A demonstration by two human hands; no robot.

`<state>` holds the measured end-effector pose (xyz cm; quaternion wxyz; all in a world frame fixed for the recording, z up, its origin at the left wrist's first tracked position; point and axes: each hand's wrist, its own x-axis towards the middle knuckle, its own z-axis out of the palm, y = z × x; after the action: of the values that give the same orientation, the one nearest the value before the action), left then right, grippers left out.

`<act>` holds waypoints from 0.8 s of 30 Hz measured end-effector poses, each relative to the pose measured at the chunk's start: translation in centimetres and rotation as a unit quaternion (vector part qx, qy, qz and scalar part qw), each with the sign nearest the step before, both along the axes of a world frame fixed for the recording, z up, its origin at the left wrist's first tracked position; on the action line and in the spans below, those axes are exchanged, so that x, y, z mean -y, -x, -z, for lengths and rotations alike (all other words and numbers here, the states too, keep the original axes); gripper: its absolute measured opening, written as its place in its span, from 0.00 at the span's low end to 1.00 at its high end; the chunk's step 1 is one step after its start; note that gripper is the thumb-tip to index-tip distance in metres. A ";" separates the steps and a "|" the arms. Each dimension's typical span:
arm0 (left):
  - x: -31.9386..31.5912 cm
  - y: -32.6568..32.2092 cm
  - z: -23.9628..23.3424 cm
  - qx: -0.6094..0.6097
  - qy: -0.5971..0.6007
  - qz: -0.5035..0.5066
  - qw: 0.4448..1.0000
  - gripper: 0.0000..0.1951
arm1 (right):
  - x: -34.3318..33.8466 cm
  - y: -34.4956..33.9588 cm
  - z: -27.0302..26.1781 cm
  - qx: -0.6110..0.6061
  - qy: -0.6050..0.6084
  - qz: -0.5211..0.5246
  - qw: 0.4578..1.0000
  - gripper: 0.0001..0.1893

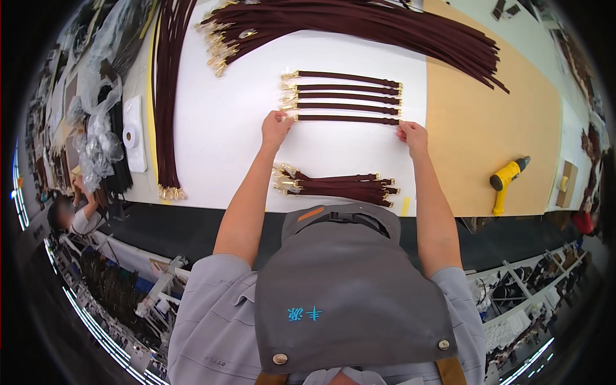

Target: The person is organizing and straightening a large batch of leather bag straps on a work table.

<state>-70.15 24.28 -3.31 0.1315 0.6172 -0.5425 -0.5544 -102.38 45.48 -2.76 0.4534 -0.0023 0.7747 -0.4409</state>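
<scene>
On the white tabletop point(231, 106), several short dark burgundy straps lie in parallel rows, each with a gold-coloured clasp on the left and a buckle on the right. The row nearest me is a strap point(346, 119) stretched straight between my hands. My left hand point(276, 129) pinches its clasp end, and my right hand point(414, 134) pinches its buckle end. Clear plastic covers some of the clasps. Between my forearms, close to the table's front edge, lies a loose pile of similar straps point(341, 185), some of them crossing.
A large bundle of long burgundy straps point(346, 21) spans the back. More long straps point(168, 96) hang along the left side. A yellow heat gun or drill point(510, 178) lies on the tan board point(481, 130) at right. Far left, a person point(79, 211) is at another workplace.
</scene>
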 end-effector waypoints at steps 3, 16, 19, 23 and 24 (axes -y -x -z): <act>0.1 -0.1 0.3 0.025 0.009 0.006 1.000 0.14 | 0.2 -0.1 0.0 -0.010 0.001 0.006 1.000 0.08; -0.8 -0.7 -2.2 0.181 0.213 0.064 0.958 0.17 | 0.3 -1.1 -1.0 -0.161 -0.088 -0.064 0.981 0.09; -2.9 -2.2 -4.4 0.174 0.217 0.153 0.948 0.13 | -2.4 -2.1 -1.0 -0.180 -0.047 -0.251 0.950 0.11; -8.8 -3.6 -6.2 0.143 0.125 0.510 0.839 0.10 | -5.8 -7.8 -4.4 -0.189 -0.048 -0.472 0.860 0.15; -9.8 -3.8 -6.1 0.137 0.112 0.519 0.836 0.09 | -6.6 -8.9 -4.6 -0.208 -0.052 -0.477 0.852 0.16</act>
<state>-66.36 34.10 2.84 -0.1830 0.2960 -0.8540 -0.3867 -93.46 52.11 1.88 0.4360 -0.4397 0.7762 -0.1185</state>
